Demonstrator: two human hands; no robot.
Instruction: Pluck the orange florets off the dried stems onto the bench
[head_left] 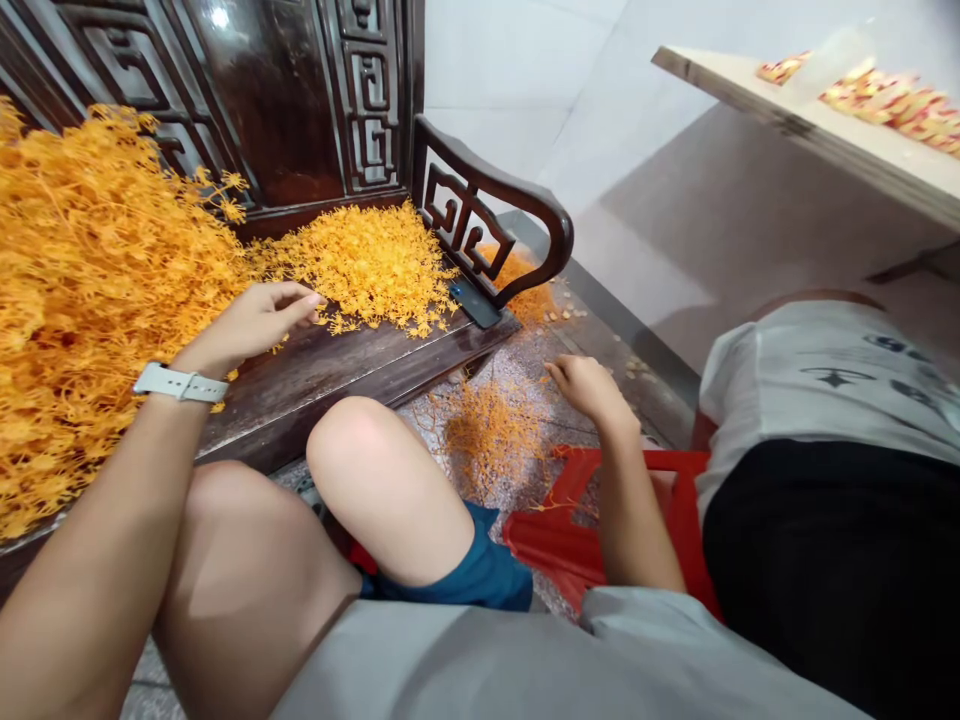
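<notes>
A large heap of orange plastic sprigs (97,300) covers the left of the dark wooden bench (322,375). Beside it lies a smaller pile of yellow-orange florets (367,260). My left hand (262,315), with a watch on its wrist, is over the bench at the near edge of the small pile; thumb and fingers are pinched together, and anything between them is too small to name. My right hand (585,385) is curled closed above the floor, right of a loose pile of thin orange stems (495,430). A tiny orange bit shows by its fingertips.
A black phone (475,303) lies at the bench's right end, below the carved armrest (540,215). More orange pieces (521,285) are on the floor beyond. A red plastic stool (555,540) and a seated person (817,400) are at the right, below a board (810,125).
</notes>
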